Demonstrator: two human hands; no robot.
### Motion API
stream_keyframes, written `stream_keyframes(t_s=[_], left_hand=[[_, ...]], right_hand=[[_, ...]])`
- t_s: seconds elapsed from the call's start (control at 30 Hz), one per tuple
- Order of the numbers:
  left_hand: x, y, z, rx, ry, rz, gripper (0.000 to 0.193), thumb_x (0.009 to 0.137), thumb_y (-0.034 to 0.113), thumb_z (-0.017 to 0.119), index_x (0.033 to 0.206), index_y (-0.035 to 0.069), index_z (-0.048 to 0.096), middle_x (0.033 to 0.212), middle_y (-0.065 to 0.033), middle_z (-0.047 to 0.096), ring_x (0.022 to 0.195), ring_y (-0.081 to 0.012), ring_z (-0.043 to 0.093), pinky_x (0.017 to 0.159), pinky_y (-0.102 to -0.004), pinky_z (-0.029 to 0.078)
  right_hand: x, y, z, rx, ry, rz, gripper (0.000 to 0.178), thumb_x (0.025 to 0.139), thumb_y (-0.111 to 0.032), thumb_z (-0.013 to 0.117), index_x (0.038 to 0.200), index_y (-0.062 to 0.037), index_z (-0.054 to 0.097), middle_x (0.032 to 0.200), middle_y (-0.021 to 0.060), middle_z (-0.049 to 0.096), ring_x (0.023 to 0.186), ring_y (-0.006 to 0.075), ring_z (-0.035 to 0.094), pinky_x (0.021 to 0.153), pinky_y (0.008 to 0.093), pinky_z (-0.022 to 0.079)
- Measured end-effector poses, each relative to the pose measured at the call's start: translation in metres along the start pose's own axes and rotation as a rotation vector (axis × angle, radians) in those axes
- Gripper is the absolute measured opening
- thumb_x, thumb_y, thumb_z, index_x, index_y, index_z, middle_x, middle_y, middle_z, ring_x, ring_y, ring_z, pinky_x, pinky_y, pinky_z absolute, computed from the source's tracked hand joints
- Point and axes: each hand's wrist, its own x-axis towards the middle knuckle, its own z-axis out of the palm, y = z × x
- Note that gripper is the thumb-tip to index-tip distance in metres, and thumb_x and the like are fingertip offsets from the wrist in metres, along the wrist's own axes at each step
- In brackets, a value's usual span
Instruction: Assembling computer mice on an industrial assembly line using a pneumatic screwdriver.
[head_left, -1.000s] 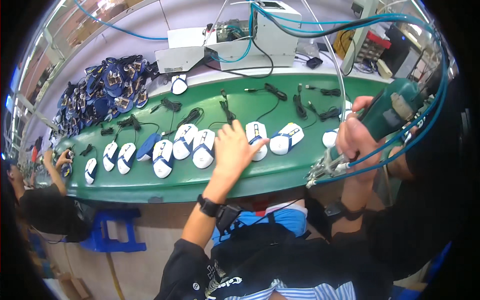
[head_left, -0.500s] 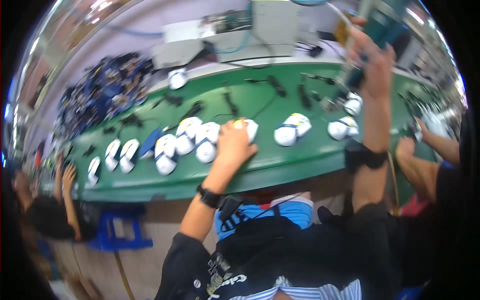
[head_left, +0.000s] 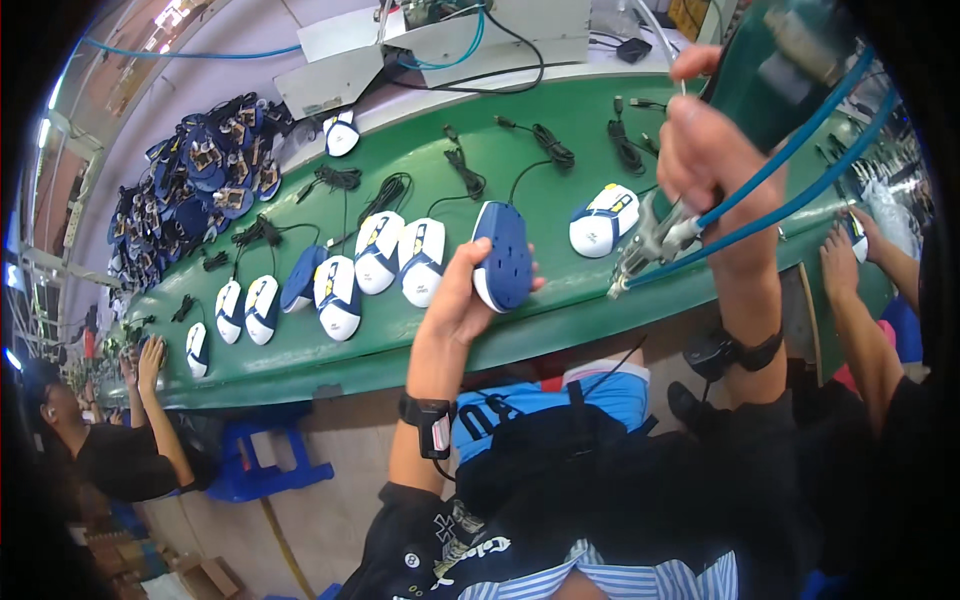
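My left hand (head_left: 462,290) is closed around a computer mouse (head_left: 504,257), whose dark blue underside faces up. Its black cable runs back to a coiled bundle (head_left: 553,147) on the green bench. Raised at the right, my right hand (head_left: 705,150) has its fingers curled around a dark green tool (head_left: 775,75) with a metal fitting (head_left: 650,240) and blue hoses; part of this grip is hidden. A white-and-blue mouse (head_left: 604,220) lies just left of the fitting. To the left of my left hand, several more mice stand in a row, the nearest being a white one (head_left: 421,262).
A heap of blue mouse bases with circuit boards (head_left: 205,165) fills the back left of the bench (head_left: 400,350). Behind stands a white machine housing (head_left: 540,60). One person's hands (head_left: 150,365) are at far left, another's (head_left: 850,245) at right. A blue stool (head_left: 265,465) stands below.
My left hand has picked up the mouse it was covering and turned its underside up. My right hand has come down and left slightly, and the tool's fitting and hoses show clearly now.
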Motion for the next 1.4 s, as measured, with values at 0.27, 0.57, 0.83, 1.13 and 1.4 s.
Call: stream_keyframes(t_s=[0.27, 0.57, 0.83, 1.13, 1.4], left_hand=[[0.003, -0.021, 0.005, -0.442, -0.037, 0.003, 0.052, 0.101, 0.050, 0.047, 0.141, 0.016, 0.047, 0.126, -0.0241, 0.058, 0.119, -0.0433, 0.059, 0.097, -0.0582, 0.053], [0.004, -0.019, -0.030, -0.490, -0.021, 0.027, 0.050, 0.101, 0.054, 0.046, 0.138, 0.019, 0.045, 0.112, -0.0224, 0.061, 0.097, -0.0367, 0.067, 0.082, -0.0497, 0.060], [0.005, -0.014, -0.033, -0.466, -0.062, 0.002, 0.049, 0.102, 0.050, 0.042, 0.138, 0.017, 0.043, 0.107, -0.0217, 0.061, 0.089, -0.0332, 0.066, 0.072, -0.0438, 0.058], [0.002, -0.012, -0.032, -0.438, -0.056, 0.016, 0.056, 0.100, 0.056, 0.040, 0.123, 0.006, 0.054, 0.109, -0.0223, 0.062, 0.090, -0.0341, 0.062, 0.071, -0.0431, 0.056], [-0.008, -0.006, -0.030, -0.437, -0.073, 0.017, 0.055, 0.102, 0.054, 0.037, 0.124, 0.007, 0.054, 0.110, -0.0219, 0.062, 0.091, -0.0338, 0.062, 0.071, -0.0436, 0.055]], right_hand=[[0.042, 0.017, 0.062, 0.086, 0.009, -0.101, 0.014, 0.090, -0.005, 0.059, 0.101, -0.0026, 0.051, 0.055, -0.0034, 0.040, 0.040, 0.0071, 0.038, 0.038, 0.0239, 0.033], [0.049, 0.048, 0.103, 0.202, 0.074, 0.098, 0.016, 0.090, -0.004, 0.060, 0.102, -0.0026, 0.050, 0.056, -0.0018, 0.041, 0.040, 0.0078, 0.039, 0.039, 0.0235, 0.031], [0.047, 0.070, 0.109, 0.193, 0.064, 0.049, 0.020, 0.089, -0.005, 0.060, 0.105, -0.0022, 0.048, 0.056, -0.0003, 0.043, 0.040, 0.0085, 0.039, 0.038, 0.0238, 0.031], [0.046, 0.067, 0.109, 0.208, 0.023, 0.050, 0.021, 0.089, -0.005, 0.060, 0.105, -0.0031, 0.047, 0.056, -0.0005, 0.043, 0.040, 0.0077, 0.039, 0.038, 0.0233, 0.031], [0.040, 0.089, 0.098, 0.167, -0.137, -0.080, 0.012, 0.097, -0.012, 0.054, 0.105, -0.0033, 0.052, 0.058, -0.0048, 0.035, 0.049, 0.0048, 0.037, 0.049, 0.0236, 0.032]])
